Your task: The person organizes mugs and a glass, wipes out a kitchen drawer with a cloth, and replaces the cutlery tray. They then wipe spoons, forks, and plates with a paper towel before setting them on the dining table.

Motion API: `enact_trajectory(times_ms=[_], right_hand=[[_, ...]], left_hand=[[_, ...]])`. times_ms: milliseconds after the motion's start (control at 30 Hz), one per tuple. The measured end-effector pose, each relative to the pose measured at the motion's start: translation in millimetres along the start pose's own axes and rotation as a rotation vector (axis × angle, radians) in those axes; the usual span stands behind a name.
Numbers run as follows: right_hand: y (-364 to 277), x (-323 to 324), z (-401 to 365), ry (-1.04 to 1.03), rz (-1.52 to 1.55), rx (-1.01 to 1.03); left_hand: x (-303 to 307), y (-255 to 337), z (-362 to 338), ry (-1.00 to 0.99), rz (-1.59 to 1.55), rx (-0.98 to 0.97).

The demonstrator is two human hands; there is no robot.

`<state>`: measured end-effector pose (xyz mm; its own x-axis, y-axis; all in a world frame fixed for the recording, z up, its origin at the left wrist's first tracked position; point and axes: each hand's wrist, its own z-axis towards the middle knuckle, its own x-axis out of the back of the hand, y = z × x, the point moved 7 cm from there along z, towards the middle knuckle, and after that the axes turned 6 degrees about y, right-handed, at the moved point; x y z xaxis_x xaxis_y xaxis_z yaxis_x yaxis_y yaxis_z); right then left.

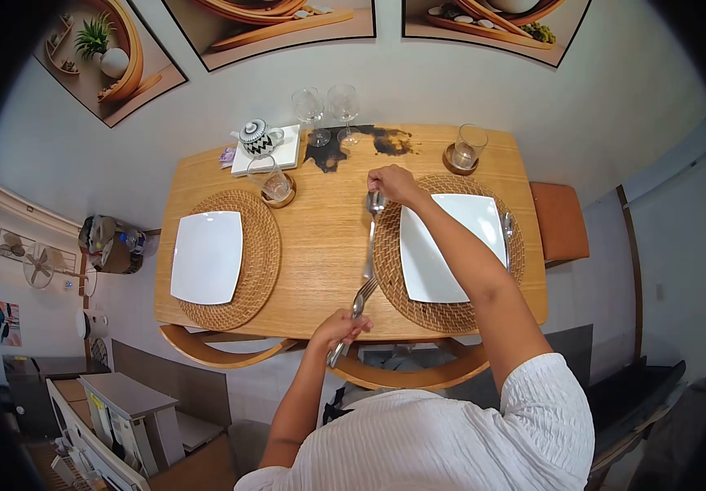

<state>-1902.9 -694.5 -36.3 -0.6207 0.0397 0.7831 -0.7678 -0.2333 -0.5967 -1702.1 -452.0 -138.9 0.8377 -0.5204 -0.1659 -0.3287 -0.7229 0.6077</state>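
My left hand (338, 328) is closed around cutlery near the table's front edge. A fork (365, 292) points up out of that hand, and more than one handle seems to stick out below it. My right hand (394, 184) reaches across the right setting, its fingers closed at the bowl end of a spoon (371, 237). That spoon lies lengthwise along the left edge of the right woven placemat (390, 295). A white square plate (443, 245) sits on this placemat, partly covered by my right forearm. Further cutlery (508, 233) rests at the plate's right side.
The left woven placemat (264, 270) bears another white plate (207, 258). Tumblers stand on coasters, one left (275, 188), one right (469, 147). At the back are a patterned teapot (259, 137) and two wine glasses (343, 106). Chairs (222, 353) line the front edge.
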Motion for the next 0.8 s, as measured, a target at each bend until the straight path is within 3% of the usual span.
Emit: enact_trajectory(times_ms=[133, 200, 333, 400, 500, 567, 667, 700, 733, 767, 800], right_hand=[[17, -29, -9, -0.169, -0.184, 0.018], [25, -41, -15, -0.193, -0.162, -0.001], [34, -57, -27, -0.257, -0.112, -0.027], [35, -57, -30, -0.256, -0.118, -0.041], [37, -59, -42, -0.308, -0.191, -0.066], [40, -35, -54, 0.026, -0.087, -0.005], [65, 29, -106, 0.317, 0.117, -0.280], [86, 47, -137, 0.418, 0.298, -0.499], [102, 68, -169, 0.615, 0.319, -0.580], [132, 79, -201, 0.719, -0.072, -0.575], [144, 96, -233, 0.639, -0.193, -0.821]], left_hand=[[13, -7, 4, 0.142, -0.166, -0.052], [24, 16, 11, 0.378, -0.256, -0.280], [17, 54, 49, 0.453, -0.287, -0.427], [22, 65, 84, 0.556, -0.204, -0.686], [17, 72, 113, 0.604, -0.144, -0.578], [6, 84, 111, 0.618, -0.076, -0.579], [2, 94, 102, 0.744, 0.126, -0.593], [0, 94, 104, 0.734, 0.128, -0.595], [-1, 95, 105, 0.737, 0.129, -0.610], [-1, 95, 105, 0.741, 0.132, -0.622], [0, 93, 108, 0.731, 0.108, -0.621]])
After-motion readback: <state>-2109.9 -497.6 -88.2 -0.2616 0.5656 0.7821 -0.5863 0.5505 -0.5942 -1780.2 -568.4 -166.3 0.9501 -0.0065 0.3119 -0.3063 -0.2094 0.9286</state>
